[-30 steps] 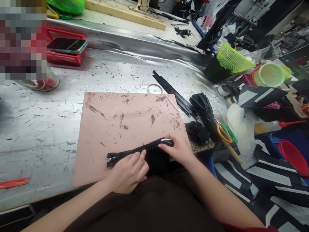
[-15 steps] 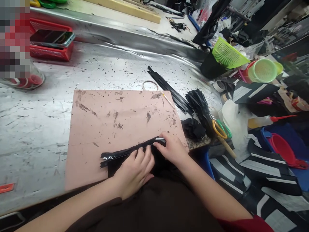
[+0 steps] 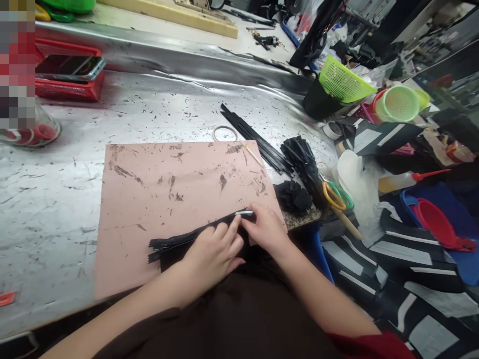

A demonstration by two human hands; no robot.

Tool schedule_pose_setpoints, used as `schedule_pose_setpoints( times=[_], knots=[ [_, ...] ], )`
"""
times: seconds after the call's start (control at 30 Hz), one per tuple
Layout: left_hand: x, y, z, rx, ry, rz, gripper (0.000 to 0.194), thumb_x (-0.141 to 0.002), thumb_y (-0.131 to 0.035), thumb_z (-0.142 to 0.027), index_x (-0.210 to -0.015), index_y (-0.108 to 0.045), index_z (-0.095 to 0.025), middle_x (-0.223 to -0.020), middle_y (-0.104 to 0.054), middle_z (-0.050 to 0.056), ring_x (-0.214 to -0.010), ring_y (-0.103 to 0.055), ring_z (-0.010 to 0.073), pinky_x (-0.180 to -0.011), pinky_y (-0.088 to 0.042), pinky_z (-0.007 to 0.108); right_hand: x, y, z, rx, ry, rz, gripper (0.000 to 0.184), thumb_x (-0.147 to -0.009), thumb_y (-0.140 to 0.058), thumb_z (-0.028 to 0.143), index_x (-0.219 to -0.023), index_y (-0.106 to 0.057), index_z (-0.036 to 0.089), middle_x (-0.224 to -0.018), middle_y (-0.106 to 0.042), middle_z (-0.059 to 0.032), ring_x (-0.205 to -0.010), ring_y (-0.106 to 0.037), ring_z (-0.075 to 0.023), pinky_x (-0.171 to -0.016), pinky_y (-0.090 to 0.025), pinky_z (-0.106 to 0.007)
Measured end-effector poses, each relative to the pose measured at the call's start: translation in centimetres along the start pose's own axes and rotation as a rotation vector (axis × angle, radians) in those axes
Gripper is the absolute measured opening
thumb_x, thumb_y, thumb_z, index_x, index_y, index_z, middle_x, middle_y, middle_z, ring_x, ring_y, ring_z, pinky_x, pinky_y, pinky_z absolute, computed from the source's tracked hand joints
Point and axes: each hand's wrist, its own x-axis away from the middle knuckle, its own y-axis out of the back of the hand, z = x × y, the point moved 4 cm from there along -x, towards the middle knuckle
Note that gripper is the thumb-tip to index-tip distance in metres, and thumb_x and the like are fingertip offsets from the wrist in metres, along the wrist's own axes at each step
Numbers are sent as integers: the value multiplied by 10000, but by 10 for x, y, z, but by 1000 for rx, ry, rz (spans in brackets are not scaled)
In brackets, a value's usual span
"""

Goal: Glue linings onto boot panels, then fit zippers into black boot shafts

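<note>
A black zipper (image 3: 187, 238) lies slantwise near the front of a stained pink board (image 3: 157, 199), along the edge of black material that runs down toward my lap. My left hand (image 3: 215, 249) is on the zipper, its index finger stretched to the right and pressing near a small white strip (image 3: 244, 213), its other fingers bent. At the zipper's right end, my right hand (image 3: 267, 229) pinches the black edge between thumb and fingers, right beside that strip. Both hands nearly meet there. The material under my left palm is mostly hidden.
Beyond the board's right corner lie black strips (image 3: 258, 142), a tape ring (image 3: 224, 133) and a thin white stick (image 3: 252, 153). Bundled black pieces (image 3: 299, 154) and scissors (image 3: 337, 195) are at the right. A red basket (image 3: 71, 89) holding a phone (image 3: 71, 67) stands back left.
My left hand has slid right along the zipper, and its index finger now reaches the white strip. My right hand keeps its pinch. The whole view has shifted slightly.
</note>
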Motion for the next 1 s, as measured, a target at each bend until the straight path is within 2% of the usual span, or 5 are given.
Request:
schedule_pose_setpoints(
  times=[0.23,0.43,0.6,0.8,1.0],
  knots=[
    [-18,2,9,131,151,20,287,-812,-493,-405,-935,-588,-163,-1164,-583,66,-912,-518,234,-753,-354,349,1,-9,-17,-235,50,-159,144,-686,-619,252,-624,-503,193,-559,-551,37,-518,-512,-113,-520,-407,-217],
    [-20,1,16,215,242,-9,348,-787,-527,-323,-1103,-534,-177,-991,-643,48,-841,-518,218,-758,-318,360,30,-21,-7,54,518,-470,241,-826,-400,147,-783,-637,161,-702,-622,-62,-686,-544,-173,-638,-438,-291],
    [-16,-4,15,112,244,-118,360,-820,-486,-283,-1162,-530,-179,-993,-656,46,-885,-519,231,-798,-281,387,31,-5,-30,141,756,-375,301,-785,-400,113,-957,-638,181,-921,-655,-61,-870,-561,-187,-808,-449,-323],
    [-15,-9,7,19,273,-182,329,-848,-420,-253,-1136,-559,-174,-1047,-644,59,-929,-522,238,-834,-267,402,-22,110,-159,486,-401,-394,421,-794,-370,88,-1197,-490,100,-1169,-537,-182,-1038,-532,-258,-849,-411,-358],
    [-13,-9,3,-13,281,-220,332,-843,-435,-255,-1130,-570,-156,-1037,-651,64,-900,-537,235,-802,-290,387,-30,142,-196,484,-523,-250,679,-683,-566,145,-1325,-346,137,-1019,-612,-179,-945,-582,-308,-731,-435,-347]
  ],
)
